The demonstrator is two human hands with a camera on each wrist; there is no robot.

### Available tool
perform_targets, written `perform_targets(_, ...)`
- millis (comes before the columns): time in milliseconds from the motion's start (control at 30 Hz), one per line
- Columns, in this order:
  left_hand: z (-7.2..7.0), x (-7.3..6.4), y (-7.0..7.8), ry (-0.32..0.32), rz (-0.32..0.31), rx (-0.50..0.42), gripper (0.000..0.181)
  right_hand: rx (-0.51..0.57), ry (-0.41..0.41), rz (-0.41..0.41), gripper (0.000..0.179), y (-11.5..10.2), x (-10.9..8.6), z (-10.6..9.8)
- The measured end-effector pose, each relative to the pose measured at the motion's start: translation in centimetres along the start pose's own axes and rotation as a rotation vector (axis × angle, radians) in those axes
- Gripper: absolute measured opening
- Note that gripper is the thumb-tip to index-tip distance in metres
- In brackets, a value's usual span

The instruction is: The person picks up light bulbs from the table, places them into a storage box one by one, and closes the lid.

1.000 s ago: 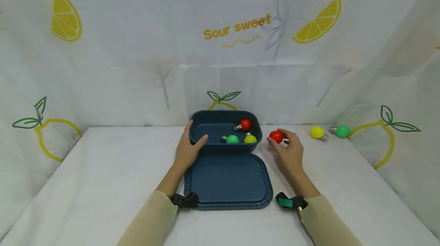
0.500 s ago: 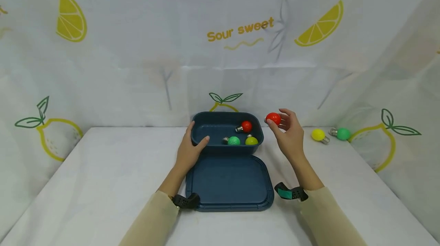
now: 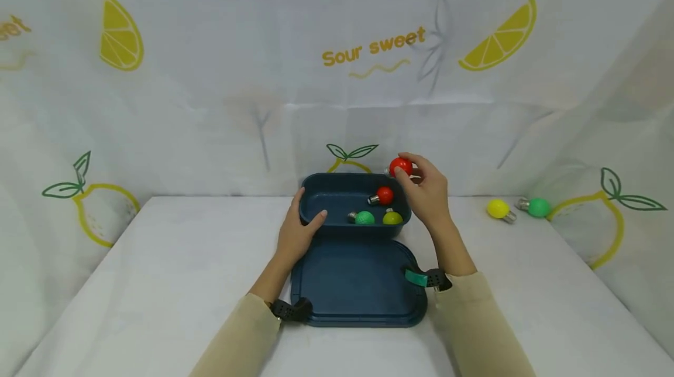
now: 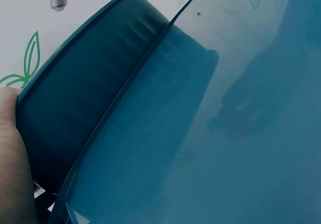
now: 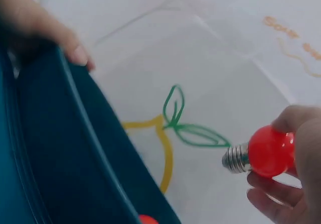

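Observation:
My right hand [image 3: 427, 192] pinches a red light bulb [image 3: 401, 167] between thumb and fingers, above the right rear corner of a dark blue box [image 3: 326, 228]. The bulb's metal screw base points left, as the right wrist view shows. At the box's left end, my left hand [image 3: 296, 233] holds the wall, thumb at the front rim and fingers along the outer side. Inside the box lie a second red bulb [image 3: 385, 195], a green bulb [image 3: 364, 218] and a yellow bulb [image 3: 392, 217].
A flat dark blue lid [image 3: 358, 286] lies in front of the box, under the right wrist strap. Farther right on the white table [image 3: 210, 283] are another yellow bulb [image 3: 497, 208] and another green bulb [image 3: 539, 207]. A printed white curtain [image 3: 210, 72] hangs behind.
My right hand has lifted the red bulb off the table beside the box and carried it up and left to the box's rear corner. The left hand keeps its place on the box.

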State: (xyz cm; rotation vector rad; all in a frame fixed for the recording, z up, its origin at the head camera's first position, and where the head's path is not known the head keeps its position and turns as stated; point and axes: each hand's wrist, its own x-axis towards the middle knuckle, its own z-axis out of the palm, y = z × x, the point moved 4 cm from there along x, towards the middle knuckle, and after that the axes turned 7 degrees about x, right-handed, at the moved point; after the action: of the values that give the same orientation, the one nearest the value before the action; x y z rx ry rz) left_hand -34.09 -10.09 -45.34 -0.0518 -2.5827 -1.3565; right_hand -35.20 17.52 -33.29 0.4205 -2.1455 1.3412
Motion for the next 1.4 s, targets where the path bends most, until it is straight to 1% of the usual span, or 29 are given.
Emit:
perform_targets(67, 0.1, 0.0, 0.0, 0.005, 0.001, -0.005, 0.086, 0.004, 0.000, 0.025, 0.033, 0.3, 0.1, 0.1)
perform_targets(167, 0.2, 0.0, 0.1, 0.007, 0.008, -0.015, 0.087, 0.015, -0.005, 0.083, 0.035, 1.3, 0.0, 0.2)
perform_targets(267, 0.3, 0.0, 0.2, 0.002, 0.009, -0.011, 0.087, 0.014, -0.034, 0.122, 0.041, 2.4, -0.4, 0.4)
perform_targets(400, 0.0, -0.1, 0.0, 0.004, 0.003, -0.004, 0.087, -0.007, -0.094, 0.109, 0.052, 3.4, -0.9, 1.2)
perform_targets(533, -0.3, -0.1, -0.1, 0.003, 0.008, -0.001, 0.086, -0.012, -0.107, 0.104, 0.059, 3.8, -1.2, 1.8)
perform_targets(800, 0.0, 0.0, -0.2, -0.005, 0.010, 0.000, 0.087, -0.063, -0.090, 0.097, 0.047, 4.4, -1.7, 2.1)
perform_targets(1033, 0.1, 0.0, -0.1, -0.003, 0.009, -0.009, 0.086, -0.116, -0.104, 0.081, 0.049, 4.9, -2.0, 2.5)
perform_targets(1167, 0.1, -0.1, -0.1, -0.007, 0.006, -0.006, 0.086, -0.143, -0.087, 0.097, 0.053, 5.3, -2.1, 2.7)
perform_targets(1267, 0.1, -0.1, -0.1, -0.004, 0.010, -0.009, 0.086, -0.174, -0.082, 0.104, 0.051, 5.6, -2.2, 2.9)
perform_targets(1400, 0.1, 0.0, -0.1, -0.001, 0.012, -0.005, 0.086, -0.165, -0.092, 0.128, 0.049, 5.8, -2.3, 3.0)
